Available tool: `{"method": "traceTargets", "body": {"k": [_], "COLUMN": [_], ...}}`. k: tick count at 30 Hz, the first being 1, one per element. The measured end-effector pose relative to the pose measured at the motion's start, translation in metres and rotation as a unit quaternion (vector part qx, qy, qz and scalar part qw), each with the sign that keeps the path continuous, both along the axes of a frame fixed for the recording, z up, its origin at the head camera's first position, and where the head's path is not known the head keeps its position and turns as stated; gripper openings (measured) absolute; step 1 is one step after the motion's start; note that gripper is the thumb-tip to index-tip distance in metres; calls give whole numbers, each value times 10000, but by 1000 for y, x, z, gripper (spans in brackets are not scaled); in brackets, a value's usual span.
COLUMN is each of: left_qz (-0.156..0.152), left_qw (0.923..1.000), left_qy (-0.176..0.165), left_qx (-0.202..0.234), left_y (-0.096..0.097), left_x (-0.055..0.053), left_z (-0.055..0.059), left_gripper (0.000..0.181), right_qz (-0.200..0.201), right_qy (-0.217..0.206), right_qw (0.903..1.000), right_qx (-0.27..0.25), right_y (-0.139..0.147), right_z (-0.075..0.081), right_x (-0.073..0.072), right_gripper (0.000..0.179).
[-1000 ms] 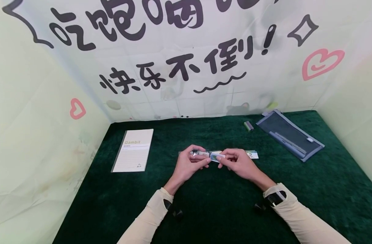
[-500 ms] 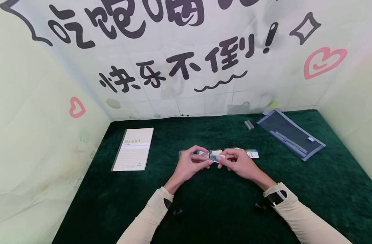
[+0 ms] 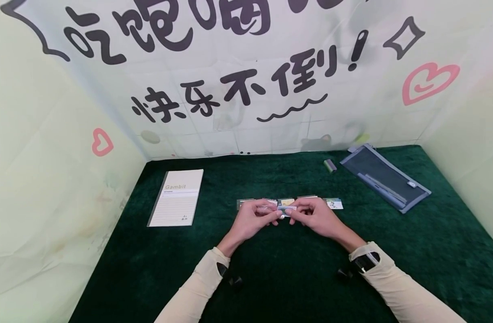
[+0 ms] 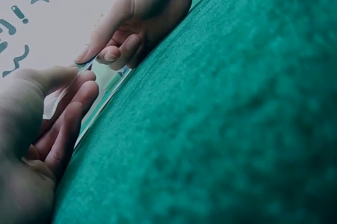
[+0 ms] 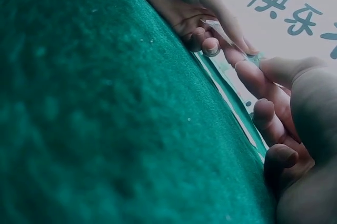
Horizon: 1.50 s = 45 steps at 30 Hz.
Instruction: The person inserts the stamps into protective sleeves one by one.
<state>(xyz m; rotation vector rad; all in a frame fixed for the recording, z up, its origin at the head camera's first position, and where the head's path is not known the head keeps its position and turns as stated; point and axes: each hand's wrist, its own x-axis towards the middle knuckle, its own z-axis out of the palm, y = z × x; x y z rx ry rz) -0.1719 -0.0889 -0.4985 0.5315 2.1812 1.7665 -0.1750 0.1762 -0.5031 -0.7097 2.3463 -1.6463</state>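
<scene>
In the head view, a small printed card with a blue-green face [image 3: 287, 209] is held up between both hands, above the table's middle. My left hand [image 3: 248, 219] pinches its left side between thumb and fingers; my right hand [image 3: 317, 217] pinches its right side. Both wrist views show a thin clear plastic flap [image 5: 224, 34] running from the pinched piece toward the left palm. Behind the hands lies a row of several small flat pieces in clear plastic, among them a white printed one [image 3: 335, 204] on the right. The hands partly hide this row.
A Gambit notebook [image 3: 176, 197] lies at left on the dark green cloth [image 3: 279, 278]. Toward the back right are a small green-and-purple block [image 3: 330, 166] and a blue mesh zip pouch [image 3: 385, 179] with slim items inside. Printed fabric walls [image 3: 214, 130] stand around the table.
The held card has tilted, its printed face looking narrower and darker. My left fingers have come down slightly, uncovering more of the row behind. The right hand stays nearly in place.
</scene>
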Motion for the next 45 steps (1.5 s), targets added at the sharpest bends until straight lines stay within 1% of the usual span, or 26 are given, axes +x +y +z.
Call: {"method": "traceTargets", "body": {"k": [2, 5, 8, 13, 16, 18, 23, 26, 32, 39, 45], "left_qz": [14, 122, 171, 107, 72, 32, -48, -54, -12, 178, 156], "left_qw": [10000, 9999, 9998, 9999, 10000, 10000, 9986, 9984, 9995, 9989, 9988], "left_qy": [-26, -60, -96, -88, -58, -20, -61, -89, 0, -82, -148], "left_qx": [-5, 45, 96, 3, -9, 77, 521, 560, 309, 434, 445], "left_y": [0, 0, 0, 0, 0, 0, -2, -2, -2, -1, -1], "left_x": [0, -1, -1, 0, 0, 0, -1, -1, -2, -1, -1], "left_z": [0, 0, -1, 0, 0, -1, -4, -5, -5, -2, -3], "left_gripper": [27, 28, 28, 27, 28, 28, 26, 26, 29, 32, 31], "right_qz": [-10, -93, -187, -161, -167, -216, -453, -523, -313, -351, -304], "right_qy": [-19, -127, -234, -105, -48, -78, -274, -344, -343, -369, -269], "right_qw": [10000, 9996, 9991, 9998, 9998, 9997, 9986, 9980, 9988, 9984, 9991], "right_qx": [-51, -219, -297, -106, -59, -61, -81, -99, -177, -246, -142], "right_y": [0, 0, 0, -1, -1, 0, 0, 0, 1, 1, 0], "right_z": [0, 2, 4, 3, 2, 2, 3, 4, 4, 4, 5], "right_x": [0, 2, 3, 2, 2, 2, 4, 4, 4, 3, 4], "right_gripper": [14, 17, 15, 8, 8, 9, 16, 17, 20, 19, 16]}}
